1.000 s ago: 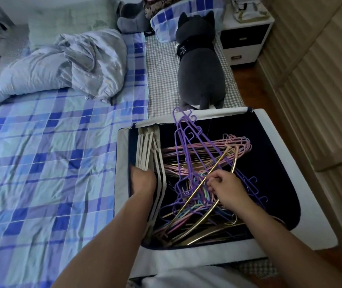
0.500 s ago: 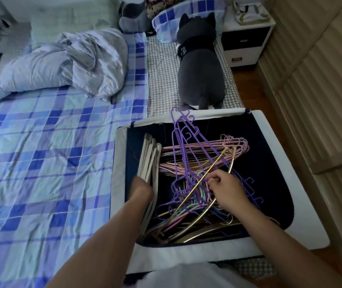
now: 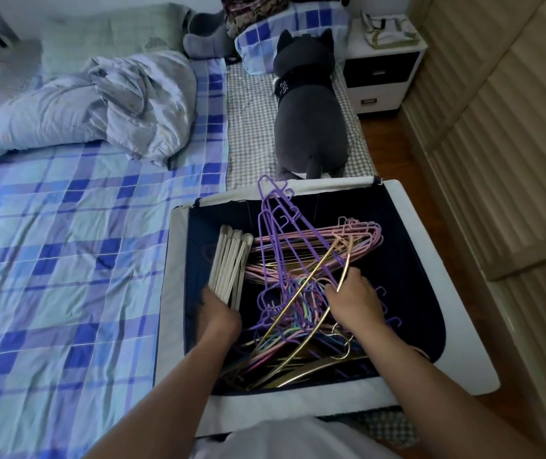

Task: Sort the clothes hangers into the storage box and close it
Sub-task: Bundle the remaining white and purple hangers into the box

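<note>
Open white fabric storage box (image 3: 397, 207) on bed: our left hand (image 3: 220, 314) grips six-odd white flat hangers (image 3: 230, 263); right hand (image 3: 356, 301) pinches one of two gold metal hangers (image 3: 311, 276). Wire hangers uncountable; no legible writing.

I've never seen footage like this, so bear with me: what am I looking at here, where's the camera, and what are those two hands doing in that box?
No machine here: a person wears a camera on the head, looking down at their own arms. An open storage box with a dark lining sits at the foot of a bed. Inside lie tangled purple hangers, pink hangers and gold hangers. The left hand holds a stack of white hangers against the box's left side. The right hand grips a gold one. A grey plush toy lies beyond.
</note>
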Available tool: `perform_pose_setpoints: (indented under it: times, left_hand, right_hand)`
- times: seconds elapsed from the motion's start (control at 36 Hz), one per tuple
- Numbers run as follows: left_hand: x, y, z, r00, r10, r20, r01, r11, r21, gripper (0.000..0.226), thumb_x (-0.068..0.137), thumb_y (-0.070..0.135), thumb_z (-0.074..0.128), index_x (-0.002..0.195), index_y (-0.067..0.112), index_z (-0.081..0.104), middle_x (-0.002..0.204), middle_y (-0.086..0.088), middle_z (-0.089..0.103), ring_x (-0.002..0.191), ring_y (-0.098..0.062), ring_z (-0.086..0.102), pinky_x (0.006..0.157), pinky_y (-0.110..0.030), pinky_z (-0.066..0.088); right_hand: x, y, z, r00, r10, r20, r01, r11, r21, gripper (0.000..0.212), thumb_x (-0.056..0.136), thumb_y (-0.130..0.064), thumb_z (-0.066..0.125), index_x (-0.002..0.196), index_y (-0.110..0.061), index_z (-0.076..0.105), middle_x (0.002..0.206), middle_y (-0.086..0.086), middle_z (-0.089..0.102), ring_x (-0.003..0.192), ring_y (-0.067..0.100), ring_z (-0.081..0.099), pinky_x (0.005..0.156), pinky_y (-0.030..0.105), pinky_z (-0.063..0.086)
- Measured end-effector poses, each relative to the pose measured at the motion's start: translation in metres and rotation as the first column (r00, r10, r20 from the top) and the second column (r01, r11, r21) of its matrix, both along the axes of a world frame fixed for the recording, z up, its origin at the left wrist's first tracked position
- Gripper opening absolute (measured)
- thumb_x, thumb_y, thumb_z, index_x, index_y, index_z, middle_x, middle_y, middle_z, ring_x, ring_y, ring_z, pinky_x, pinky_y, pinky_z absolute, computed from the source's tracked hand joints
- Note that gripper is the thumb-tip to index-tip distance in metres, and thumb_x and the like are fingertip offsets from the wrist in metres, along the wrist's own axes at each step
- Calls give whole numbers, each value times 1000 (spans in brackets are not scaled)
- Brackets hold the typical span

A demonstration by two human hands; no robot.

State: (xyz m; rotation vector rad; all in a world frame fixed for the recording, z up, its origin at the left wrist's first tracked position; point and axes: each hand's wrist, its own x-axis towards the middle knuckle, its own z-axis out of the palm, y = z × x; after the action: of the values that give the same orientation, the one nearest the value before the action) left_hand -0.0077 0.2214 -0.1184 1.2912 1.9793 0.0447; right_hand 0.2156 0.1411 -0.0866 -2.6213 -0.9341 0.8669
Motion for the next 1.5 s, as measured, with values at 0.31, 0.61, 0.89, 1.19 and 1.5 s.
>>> perform_pose_setpoints:
  times: [0.31,0.61,0.89,1.19,1.5]
  left_hand:
    - [-1,-30,31,862,-486,142,428,850,306,34,92,21,61,127,23,64,127,-1,62,104,-11,58,94,-32,49]
    - [23,-52,57,871,-227,436,155,969,195,56,102,64,27,91,22,63,84,3,67,78,-13,61,65,-31,44]
    - [3,-30,85,351,-279,894,550,834,44,61,72,46,89,127,40,64,127,-8,68,108,-35,68,99,-42,56]
    - [24,-55,88,378,-810,448,877,468,108,54,88,44,72,138,41,52,100,24,64,90,13,59,82,-12,47]
    - [13,-39,96,581,-677,452,656,718,232,28,87,22,75,103,44,69,80,15,70,64,-4,63,63,-31,53]
  right_hand:
    - [24,-9,17,991,-123,60,113,983,147,17,103,-32,41,102,-17,48,82,2,54,65,20,55,47,29,34]
    - [68,-10,60,851,-510,-126,480,658,580,20,105,-35,36,104,-19,49,83,-4,56,68,12,56,51,25,35]
    - [89,-15,53,640,-614,-463,764,572,297,21,98,-23,39,104,-10,53,82,13,58,53,23,50,40,25,41]
    - [49,-1,72,197,-471,-860,939,344,27,18,101,-6,36,90,-6,49,53,10,55,40,15,52,41,25,51]
    - [27,-10,107,502,-435,-747,856,373,358,12,98,-9,45,101,-5,56,74,13,67,51,21,69,50,31,56]
